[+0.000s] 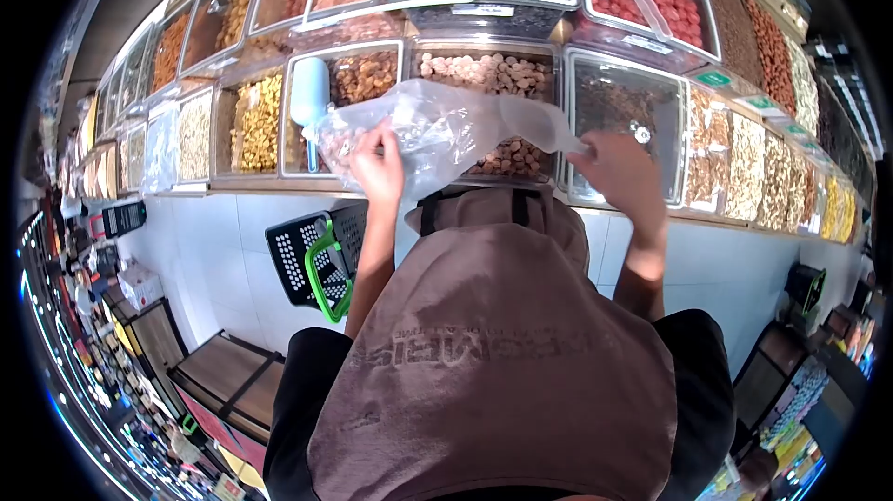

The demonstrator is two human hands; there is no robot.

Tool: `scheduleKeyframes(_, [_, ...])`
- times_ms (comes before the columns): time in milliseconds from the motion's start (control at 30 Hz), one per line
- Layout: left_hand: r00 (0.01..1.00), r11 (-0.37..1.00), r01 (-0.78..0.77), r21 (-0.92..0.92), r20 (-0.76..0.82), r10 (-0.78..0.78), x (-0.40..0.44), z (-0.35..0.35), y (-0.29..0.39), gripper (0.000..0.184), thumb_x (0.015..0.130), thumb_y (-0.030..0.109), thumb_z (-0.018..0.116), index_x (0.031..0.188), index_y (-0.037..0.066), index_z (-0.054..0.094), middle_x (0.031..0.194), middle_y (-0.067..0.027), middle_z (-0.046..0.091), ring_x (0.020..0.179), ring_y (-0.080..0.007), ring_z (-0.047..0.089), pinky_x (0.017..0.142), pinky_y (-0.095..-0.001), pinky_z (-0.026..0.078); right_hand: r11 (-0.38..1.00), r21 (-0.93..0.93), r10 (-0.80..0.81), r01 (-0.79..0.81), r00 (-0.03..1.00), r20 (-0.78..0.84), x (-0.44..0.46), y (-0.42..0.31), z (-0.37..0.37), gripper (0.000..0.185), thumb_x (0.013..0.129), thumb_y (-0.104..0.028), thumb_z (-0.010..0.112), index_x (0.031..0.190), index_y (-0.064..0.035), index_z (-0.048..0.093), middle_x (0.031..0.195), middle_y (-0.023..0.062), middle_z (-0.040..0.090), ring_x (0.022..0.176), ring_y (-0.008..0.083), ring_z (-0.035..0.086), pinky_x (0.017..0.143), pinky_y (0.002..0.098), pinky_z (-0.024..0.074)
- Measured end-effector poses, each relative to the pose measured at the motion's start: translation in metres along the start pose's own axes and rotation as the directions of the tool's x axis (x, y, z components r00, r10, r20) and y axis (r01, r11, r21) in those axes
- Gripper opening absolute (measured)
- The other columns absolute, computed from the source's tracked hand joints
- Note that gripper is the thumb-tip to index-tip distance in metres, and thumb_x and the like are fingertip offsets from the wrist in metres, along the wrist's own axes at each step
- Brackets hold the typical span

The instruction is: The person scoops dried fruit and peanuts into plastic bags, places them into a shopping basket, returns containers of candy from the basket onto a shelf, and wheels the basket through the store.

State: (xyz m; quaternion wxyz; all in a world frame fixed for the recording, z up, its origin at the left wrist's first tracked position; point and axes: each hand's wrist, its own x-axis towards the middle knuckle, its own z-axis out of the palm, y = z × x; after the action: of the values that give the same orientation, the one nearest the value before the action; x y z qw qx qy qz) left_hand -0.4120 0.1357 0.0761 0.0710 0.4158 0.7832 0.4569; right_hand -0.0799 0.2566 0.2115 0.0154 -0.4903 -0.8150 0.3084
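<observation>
"As the right hand (pixel 619 166) grips a translucent white plastic scoop (pixel 535 121) by its handle, where is the scoop's bowl?"

"At the right side of a crinkled, clear plastic bag (pixel 423 133), above a bin of round, pinkish-brown pieces (pixel 507 159)."

"And the left hand (pixel 377 168)?"

"Pinching the bag, fingers closed."

"What surrounds them?"

"Left, a light-blue plastic scoop (pixel 310 92); right, a clear-lidded bin of dark pieces (pixel 621 110). Below, a black basket with a green handle (pixel 299 261) is on the pale floor (pixel 212 250)."
</observation>
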Motion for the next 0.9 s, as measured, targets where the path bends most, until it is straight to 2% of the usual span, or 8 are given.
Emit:
scheduleKeyframes(67, [0.987, 0.979, -0.134, 0.153, 0.111, 0.118, -0.006, 0.017, 0.003, 0.024, 0.090, 0.013, 0.062, 0.110, 0.003, 0.073, 0.099, -0.0197, 0.065, 0.097, -0.0335, 0.060, 0.088, -0.0405, 0.046, 0.975, -0.223, -0.050, 0.015, 0.987, -0.151, 0.002, 0.007, 0.035, 0.019, 0.084, -0.021, 0.065, 0.082, -0.0023, 0.067, 0.078, 0.0187, 0.068, 0.077, 0.0389, 0.066, 0.068, 0.0473, 0.0523])
scheduleKeyframes(200, [0.979, 0.968, -0.145, 0.203, 0.173, 0.110, -0.016, 0.041, -0.012, 0.026, 0.090, 0.015, 0.062, 0.111, 0.005, 0.073, 0.116, -0.0194, 0.061, 0.114, -0.0343, 0.054, 0.097, -0.0426, 0.040, 0.973, -0.232, 0.011, -0.022, 0.999, -0.049, 0.007, 0.007, 0.084, 0.023, 0.086, -0.022, 0.063, 0.090, -0.0003, 0.069, 0.084, 0.0208, 0.069, 0.082, 0.0390, 0.067, 0.072, 0.0481, 0.0532])
scheduleKeyframes(300, [0.934, 0.883, -0.333, 0.332, 0.243, 0.261, -0.021, 0.041, -0.023, 0.024, 0.090, 0.016, 0.062, 0.109, 0.006, 0.073, 0.120, -0.0164, 0.059, 0.121, -0.0342, 0.051, 0.100, -0.0452, 0.038, 0.996, -0.084, 0.040, -0.039, 0.999, 0.016, 0.022, -0.001, 0.114, 0.020, 0.084, -0.015, 0.059, 0.079, 0.0017, 0.068, 0.079, 0.0246, 0.067, 0.079, 0.0429, 0.067, 0.071, 0.0513, 0.0536])
scheduleKeyframes(433, [0.947, 0.888, -0.299, 0.350, 0.222, 0.231, -0.020, 0.042, -0.023, 0.019, 0.091, 0.015, 0.058, 0.101, 0.003, 0.070, 0.119, -0.0143, 0.060, 0.121, -0.0346, 0.052, 0.097, -0.0460, 0.040, 0.988, -0.116, 0.111, -0.097, 0.987, 0.114, 0.046, -0.001, 0.135, 0.016, 0.081, -0.008, 0.058, 0.080, 0.0032, 0.068, 0.079, 0.0255, 0.067, 0.080, 0.0414, 0.068, 0.072, 0.0491, 0.0556])
scheduleKeyframes(533, [0.961, 0.914, -0.276, 0.298, 0.114, 0.253, -0.017, 0.047, -0.022, 0.017, 0.093, 0.011, 0.054, 0.099, 0.000, 0.065, 0.114, -0.0144, 0.063, 0.116, -0.0342, 0.056, 0.094, -0.0451, 0.041, 0.989, -0.048, 0.144, -0.139, 0.979, 0.144, 0.051, 0.011, 0.128, 0.020, 0.084, -0.013, 0.060, 0.084, 0.0054, 0.068, 0.084, 0.0279, 0.068, 0.085, 0.0425, 0.068, 0.077, 0.0495, 0.0556])
scheduleKeyframes(700, [0.973, 0.929, -0.228, 0.291, 0.079, 0.215, -0.018, 0.050, -0.025, 0.017, 0.094, 0.008, 0.050, 0.101, 0.000, 0.063, 0.109, -0.0139, 0.066, 0.113, -0.0328, 0.059, 0.092, -0.0432, 0.043, 0.967, 0.004, 0.250, -0.253, 0.959, 0.135, 0.055, 0.024, 0.136, 0.032, 0.088, -0.026, 0.066, 0.083, 0.0056, 0.067, 0.081, 0.0294, 0.066, 0.082, 0.0462, 0.065, 0.075, 0.0514, 0.0533])
scheduleKeyframes(833, [0.971, 0.926, -0.240, 0.290, 0.080, 0.227, -0.019, 0.048, -0.023, 0.019, 0.094, 0.007, 0.050, 0.105, 0.001, 0.064, 0.107, -0.0135, 0.066, 0.113, -0.0325, 0.059, 0.092, -0.0437, 0.044, 0.975, 0.072, 0.202, -0.209, 0.975, 0.094, 0.062, 0.020, 0.162, 0.031, 0.088, -0.025, 0.064, 0.083, 0.0057, 0.067, 0.082, 0.0297, 0.066, 0.082, 0.0462, 0.065, 0.076, 0.0512, 0.0536])
scheduleKeyframes(900, [0.974, 0.929, -0.223, 0.296, 0.097, 0.203, -0.019, 0.047, -0.021, 0.019, 0.095, 0.009, 0.049, 0.105, 0.001, 0.064, 0.107, -0.0140, 0.065, 0.114, -0.0327, 0.058, 0.094, -0.0436, 0.042, 0.983, 0.003, 0.180, -0.182, 0.978, 0.103, 0.060, 0.007, 0.177, 0.031, 0.089, -0.025, 0.061, 0.085, 0.0057, 0.067, 0.083, 0.0292, 0.066, 0.082, 0.0465, 0.065, 0.076, 0.0511, 0.0540])
